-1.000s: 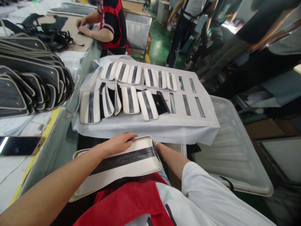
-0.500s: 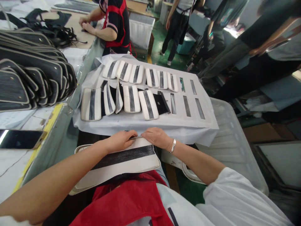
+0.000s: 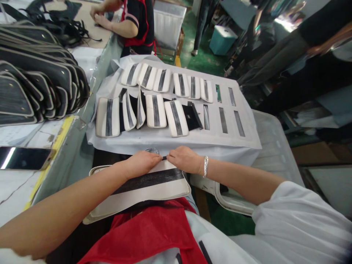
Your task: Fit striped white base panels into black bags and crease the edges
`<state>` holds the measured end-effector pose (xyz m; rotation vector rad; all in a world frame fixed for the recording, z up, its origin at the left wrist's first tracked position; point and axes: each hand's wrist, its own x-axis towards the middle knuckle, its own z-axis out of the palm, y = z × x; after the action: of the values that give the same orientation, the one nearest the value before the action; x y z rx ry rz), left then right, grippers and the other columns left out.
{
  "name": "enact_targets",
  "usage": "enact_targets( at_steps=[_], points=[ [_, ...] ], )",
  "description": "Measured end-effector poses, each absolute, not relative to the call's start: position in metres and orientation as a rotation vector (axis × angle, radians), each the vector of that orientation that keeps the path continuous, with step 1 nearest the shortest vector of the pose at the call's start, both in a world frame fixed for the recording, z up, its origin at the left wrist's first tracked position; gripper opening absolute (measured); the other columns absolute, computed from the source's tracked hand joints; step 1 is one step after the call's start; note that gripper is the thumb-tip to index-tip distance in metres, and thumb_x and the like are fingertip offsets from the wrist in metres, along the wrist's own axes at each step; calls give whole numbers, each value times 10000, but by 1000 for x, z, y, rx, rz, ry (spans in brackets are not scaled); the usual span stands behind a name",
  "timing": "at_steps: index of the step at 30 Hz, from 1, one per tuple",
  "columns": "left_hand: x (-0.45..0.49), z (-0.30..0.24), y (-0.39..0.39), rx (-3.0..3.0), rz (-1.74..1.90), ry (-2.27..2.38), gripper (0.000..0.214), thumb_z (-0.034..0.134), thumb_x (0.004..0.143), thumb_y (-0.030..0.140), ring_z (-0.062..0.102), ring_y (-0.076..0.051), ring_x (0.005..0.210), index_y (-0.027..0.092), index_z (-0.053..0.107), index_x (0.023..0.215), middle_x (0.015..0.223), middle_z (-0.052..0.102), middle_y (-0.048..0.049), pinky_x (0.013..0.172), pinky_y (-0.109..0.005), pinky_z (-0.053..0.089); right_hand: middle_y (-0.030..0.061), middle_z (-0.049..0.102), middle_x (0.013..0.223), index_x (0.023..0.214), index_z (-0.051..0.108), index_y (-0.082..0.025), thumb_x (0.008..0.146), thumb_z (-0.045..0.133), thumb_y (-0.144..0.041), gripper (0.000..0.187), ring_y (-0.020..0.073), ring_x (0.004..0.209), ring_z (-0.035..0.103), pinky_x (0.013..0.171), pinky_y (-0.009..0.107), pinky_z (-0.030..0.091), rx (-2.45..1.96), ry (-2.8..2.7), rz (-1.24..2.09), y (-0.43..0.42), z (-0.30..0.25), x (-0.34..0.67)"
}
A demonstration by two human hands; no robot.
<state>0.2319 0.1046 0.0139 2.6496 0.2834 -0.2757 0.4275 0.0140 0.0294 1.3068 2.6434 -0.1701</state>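
Observation:
Across my lap lies a white panel (image 3: 162,187) with a broad black stripe and rounded corners; the edges of other pale panels (image 3: 90,217) show below it. At its far edge my left hand (image 3: 144,161) and my right hand (image 3: 184,160) meet, both with pinched fingers. A thin dark strip (image 3: 164,158) spans the small gap between their fingertips. Whether the panel's edge is also in their grip is hidden. Behind the left fingers a greyish rounded piece (image 3: 152,150) peeks out.
Ahead, a white-covered board (image 3: 176,143) with slots carries several small striped panels (image 3: 156,111). On the left table are stacked dark panels (image 3: 35,84) and a phone (image 3: 26,158). A clear plastic bin (image 3: 275,146) stands at right. A co-worker (image 3: 137,25) works at the far left.
Both hands stay at the panel's far edge. The right hand's fingers have shifted slightly, and the dark strip and greyish piece now show more. The view has turned a little.

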Motion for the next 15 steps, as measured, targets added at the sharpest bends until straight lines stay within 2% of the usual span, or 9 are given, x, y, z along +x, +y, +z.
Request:
enact_targets(
  at_steps=[6,8,11,15],
  points=[
    [228,12,97,2781,-303,162,424,371,868,125,579,-270,1097,89,489,1274,1258,559,-187,910,-382,471,165,602,844,949,624,-45,885,353,-82,281,226,730,542,654,378,398,1190,2663,22,0,28,414],
    [229,12,87,2837,-278,193,455,375,902,223,550,-321,1125,14,450,1299,1284,511,-256,921,-427,453,196,612,896,995,630,-23,878,342,-90,318,262,778,547,711,426,404,1260,2568,211,-8,24,405],
    [231,12,65,2932,-307,391,644,405,901,433,497,-409,1159,-75,420,1297,1320,420,-348,927,-498,416,245,610,986,1096,601,26,867,353,-119,368,317,860,548,813,499,387,1370,2447,368,-17,17,389],
    [226,12,50,2948,-214,520,730,413,878,528,426,-394,1239,-48,395,1327,1382,370,-314,1011,-496,335,262,599,1015,1123,586,42,836,402,-101,371,336,920,547,832,486,401,1448,2516,282,-18,17,378]
  ],
)
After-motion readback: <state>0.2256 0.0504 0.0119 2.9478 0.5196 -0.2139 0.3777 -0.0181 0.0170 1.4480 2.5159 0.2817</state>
